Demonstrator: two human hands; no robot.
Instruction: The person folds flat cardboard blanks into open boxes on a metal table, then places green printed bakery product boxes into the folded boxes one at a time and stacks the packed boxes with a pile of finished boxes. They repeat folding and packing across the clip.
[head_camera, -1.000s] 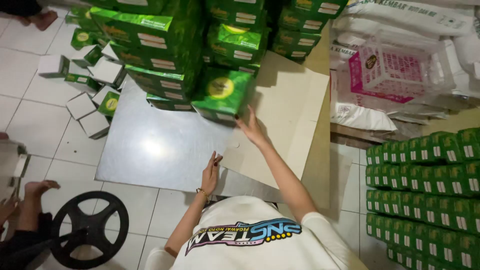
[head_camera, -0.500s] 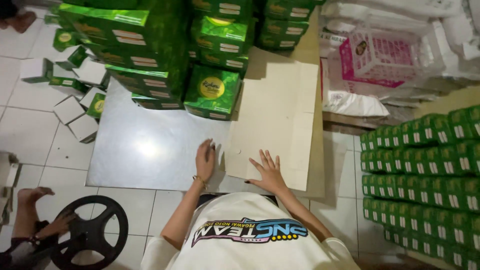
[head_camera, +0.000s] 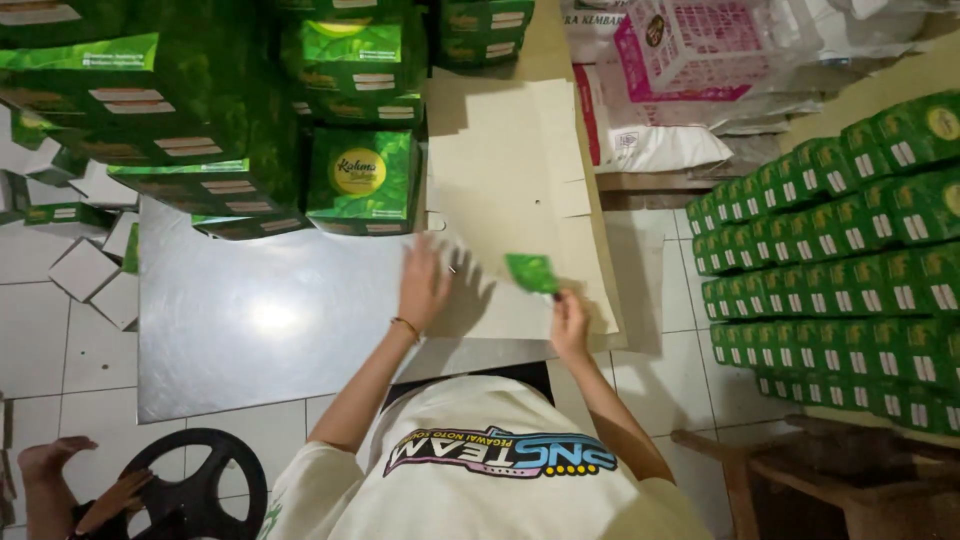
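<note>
My left hand (head_camera: 422, 287) lies flat, fingers spread, on the near corner of a flattened tan cardboard sheet (head_camera: 520, 180) that rests partly on a shiny metal plate (head_camera: 260, 320) on the floor. My right hand (head_camera: 569, 322) pinches a small green packet (head_camera: 532, 272) and holds it just above the cardboard's near edge. A green carton with a yellow round label (head_camera: 362, 180) stands on the plate just beyond my left hand.
Stacked green cartons (head_camera: 150, 100) tower at the back left. Rows of small green boxes (head_camera: 840, 250) fill the right side. White folded boxes (head_camera: 90, 280) lie left. A pink basket (head_camera: 700, 40) sits on sacks. A black wheel (head_camera: 195, 485) and another person's feet (head_camera: 50, 465) are near left.
My right hand has left the cardboard and now holds a small green packet above it. My left hand shifted slightly right on the sheet. The view has moved closer.
</note>
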